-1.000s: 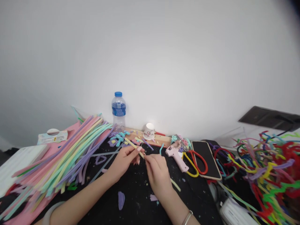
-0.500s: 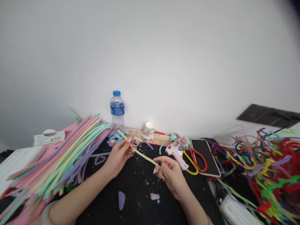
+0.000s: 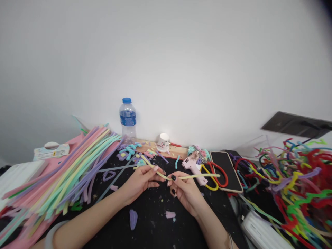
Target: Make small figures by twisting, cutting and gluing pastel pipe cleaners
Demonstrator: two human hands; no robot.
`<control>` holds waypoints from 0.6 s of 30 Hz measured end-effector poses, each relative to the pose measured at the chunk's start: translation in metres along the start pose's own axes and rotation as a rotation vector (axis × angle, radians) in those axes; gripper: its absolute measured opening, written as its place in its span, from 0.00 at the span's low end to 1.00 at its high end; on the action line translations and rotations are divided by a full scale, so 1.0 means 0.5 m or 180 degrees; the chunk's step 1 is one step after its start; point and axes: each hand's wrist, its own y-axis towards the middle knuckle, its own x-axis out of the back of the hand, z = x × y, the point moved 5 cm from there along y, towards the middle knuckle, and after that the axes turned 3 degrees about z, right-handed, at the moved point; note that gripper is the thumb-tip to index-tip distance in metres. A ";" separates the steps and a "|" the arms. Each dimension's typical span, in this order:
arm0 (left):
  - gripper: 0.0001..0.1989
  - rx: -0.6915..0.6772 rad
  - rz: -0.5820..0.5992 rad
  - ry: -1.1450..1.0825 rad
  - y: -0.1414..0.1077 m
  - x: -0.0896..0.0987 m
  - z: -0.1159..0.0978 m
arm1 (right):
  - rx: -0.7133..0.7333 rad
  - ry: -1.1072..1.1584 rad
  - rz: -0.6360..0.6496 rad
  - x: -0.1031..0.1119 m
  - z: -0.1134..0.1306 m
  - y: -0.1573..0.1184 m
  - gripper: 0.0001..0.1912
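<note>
A pale yellow pipe cleaner (image 3: 199, 176) stretches between both hands over the black work surface. My left hand (image 3: 142, 183) pinches it left of its middle, with one end sticking up beyond the fingers. Close beside it, my right hand (image 3: 183, 189) grips the same strip between thumb and fingers, and its long free end points right, across the pink glue gun (image 3: 194, 166) and the yellow-handled scissors (image 3: 210, 180). Below the hands lie a purple looped piece (image 3: 133, 219) and a small pink piece (image 3: 170, 214).
Pastel pipe cleaners (image 3: 75, 166) are heaped at the left, near a water bottle (image 3: 128, 119). A paper cup (image 3: 163, 142) is by the wall. Red-handled scissors (image 3: 220, 173), a phone (image 3: 225, 169) and a tangled colourful pile (image 3: 306, 183) are at the right.
Both hands have come closer together. The yellow strip is now bent, its free end swung out to the right of my right hand. The view has shifted slightly.
</note>
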 end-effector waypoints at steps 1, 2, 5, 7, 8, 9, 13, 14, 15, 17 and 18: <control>0.12 -0.0006 0.0033 -0.0030 -0.001 -0.002 0.001 | -0.0026 -0.0057 -0.0025 0.002 -0.003 0.001 0.07; 0.12 -0.0018 0.0052 -0.0078 -0.001 -0.002 0.002 | -0.0059 -0.0121 -0.0024 0.002 -0.006 0.002 0.07; 0.12 -0.0003 0.0076 -0.0261 0.000 0.001 0.005 | -0.0185 -0.0272 0.0027 -0.001 -0.009 0.001 0.08; 0.11 0.0059 0.0077 -0.0280 0.001 0.003 0.008 | -0.0252 -0.0312 0.0039 -0.004 -0.009 0.000 0.08; 0.11 0.0086 0.0086 -0.0248 0.002 0.003 0.009 | -0.0270 -0.0319 0.0037 -0.005 -0.008 0.000 0.08; 0.11 0.0097 0.0100 -0.0213 0.002 0.003 0.009 | -0.0274 -0.0320 0.0032 -0.006 -0.007 -0.001 0.08; 0.09 0.0022 0.0137 -0.0246 0.003 0.002 0.003 | -0.0305 -0.0342 -0.0006 -0.006 -0.008 -0.002 0.07; 0.09 0.0008 0.0110 -0.0298 0.003 0.003 0.002 | -0.0317 -0.0348 -0.0012 -0.005 -0.008 -0.002 0.07; 0.10 0.0006 0.0071 -0.0361 0.003 0.005 0.002 | -0.0325 -0.0356 -0.0014 -0.005 -0.009 -0.002 0.07; 0.10 0.0025 0.0003 -0.0502 0.004 0.010 0.002 | -0.0328 -0.0366 -0.0004 -0.004 -0.009 -0.003 0.07; 0.10 0.0037 -0.0014 -0.0566 0.004 0.013 0.002 | -0.0322 -0.0367 -0.0003 -0.003 -0.008 -0.003 0.07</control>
